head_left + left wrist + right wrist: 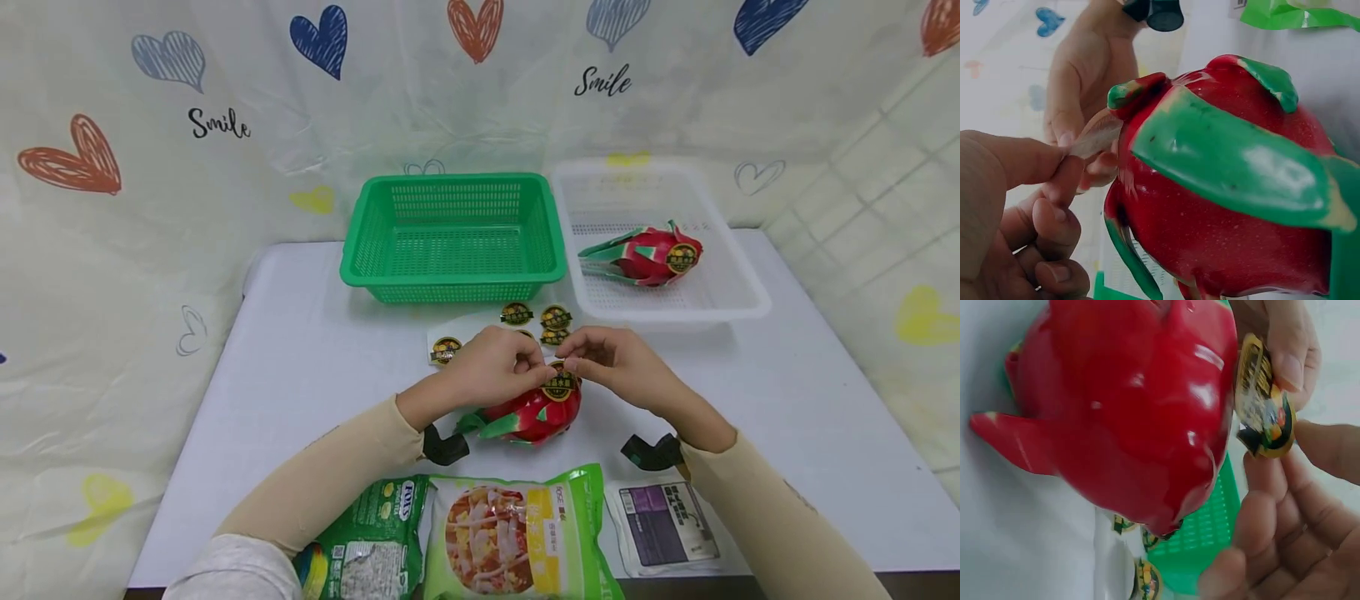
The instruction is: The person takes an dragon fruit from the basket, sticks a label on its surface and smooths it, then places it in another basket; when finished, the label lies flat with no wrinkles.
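Note:
A round black-and-gold sticker (559, 382) stretches between both hands at the top of a red dragon fruit (534, 419) with green scales. My left hand (497, 363) pinches one edge of the sticker between thumb and finger. At the opposite edge, my right hand (626, 368) holds it by the thumb and fingertip. The right wrist view shows the sticker (1263, 400) bent, right beside the fruit's skin; whether it adheres there, I cannot tell. In the left wrist view, the dragon fruit (1229, 250) lies beside the pinching fingers, and the sticker's pale underside shows.
Behind the hands lies a sheet with several stickers (516, 313). A green basket (452, 279) stands at the back, beside a white basket (742, 283) holding another labelled dragon fruit (652, 257). Along the front edge are a green bag (375, 533), a food bag (517, 542) and a purple-labelled packet (663, 525).

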Demonstrator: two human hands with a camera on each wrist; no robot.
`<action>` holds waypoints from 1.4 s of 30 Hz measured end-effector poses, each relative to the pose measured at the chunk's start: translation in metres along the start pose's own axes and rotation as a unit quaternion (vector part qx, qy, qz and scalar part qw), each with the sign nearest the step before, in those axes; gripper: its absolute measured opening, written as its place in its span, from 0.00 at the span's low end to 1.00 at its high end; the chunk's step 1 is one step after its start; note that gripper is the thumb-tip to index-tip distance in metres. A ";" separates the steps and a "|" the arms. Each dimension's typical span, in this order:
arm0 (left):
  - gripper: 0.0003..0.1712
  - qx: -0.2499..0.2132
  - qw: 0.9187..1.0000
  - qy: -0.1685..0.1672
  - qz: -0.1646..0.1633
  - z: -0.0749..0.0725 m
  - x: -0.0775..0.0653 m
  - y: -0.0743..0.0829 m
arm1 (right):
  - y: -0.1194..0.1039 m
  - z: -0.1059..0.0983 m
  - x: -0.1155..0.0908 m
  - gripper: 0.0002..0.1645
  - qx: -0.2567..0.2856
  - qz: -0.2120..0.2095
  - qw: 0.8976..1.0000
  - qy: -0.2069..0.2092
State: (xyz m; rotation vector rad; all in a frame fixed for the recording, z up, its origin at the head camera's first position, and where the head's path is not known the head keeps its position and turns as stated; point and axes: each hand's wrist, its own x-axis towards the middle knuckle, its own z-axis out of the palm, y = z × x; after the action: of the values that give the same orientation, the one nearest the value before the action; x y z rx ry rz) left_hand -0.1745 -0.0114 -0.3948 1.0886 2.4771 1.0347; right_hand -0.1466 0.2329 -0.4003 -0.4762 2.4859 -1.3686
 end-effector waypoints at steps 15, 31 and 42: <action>0.17 0.057 0.997 -0.013 -0.054 0.008 0.006 0.003 | 0.007 0.016 -0.018 0.15 -0.007 0.075 0.996 0.038; 0.32 0.050 0.997 -0.031 -0.050 0.013 0.015 -0.003 | 0.011 0.019 -0.011 0.24 -0.072 0.092 0.993 0.026; 0.30 0.006 0.996 -0.046 -0.072 0.018 0.022 -0.007 | 0.019 0.028 0.001 0.32 -0.037 0.116 0.991 0.046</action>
State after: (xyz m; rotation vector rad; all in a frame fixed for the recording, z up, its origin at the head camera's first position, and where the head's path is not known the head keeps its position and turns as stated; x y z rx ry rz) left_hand -0.1847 0.0102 -0.4117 0.9226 2.4490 0.9086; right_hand -0.1400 0.2209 -0.4311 -0.1343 2.5770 -1.2367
